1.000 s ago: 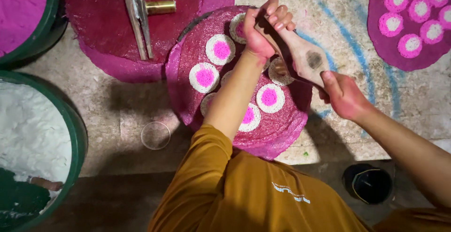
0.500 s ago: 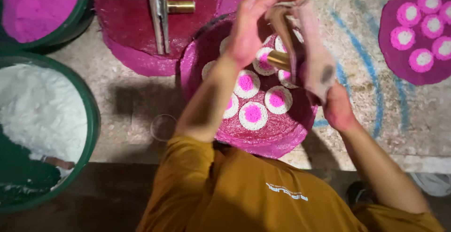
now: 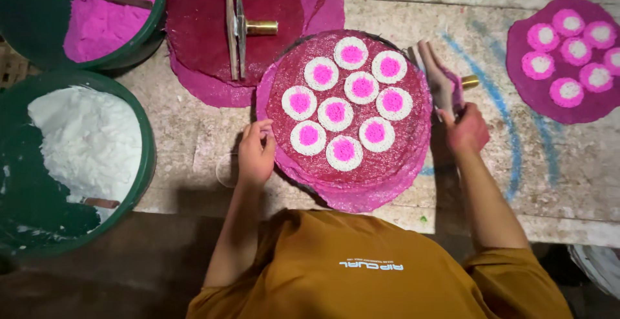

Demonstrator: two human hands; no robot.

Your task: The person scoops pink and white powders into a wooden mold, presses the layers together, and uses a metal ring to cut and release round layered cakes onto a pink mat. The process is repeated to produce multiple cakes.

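A round pink mesh tray (image 3: 413, 157) lies on the bench in front of me, carrying several white noodle discs with pink centres (image 3: 336, 113). My left hand (image 3: 256, 154) rests on the tray's left rim, fingers curled over its edge. My right hand (image 3: 466, 128) is at the tray's right side, closed around the handles of a wooden press with a brass cylinder (image 3: 440, 83), which lies on the bench pointing away from me.
A green tub of white dough (image 3: 81, 144) stands at the left, a green tub of pink dough (image 3: 103, 15) behind it. A second wooden press (image 3: 237, 25) rests on a dark red mat. Another mat with discs (image 3: 568, 54) sits at the right.
Both hands came down off the tray's top: the right lowered the press to the bench on the right, the left moved to the tray's left rim. All discs now show.
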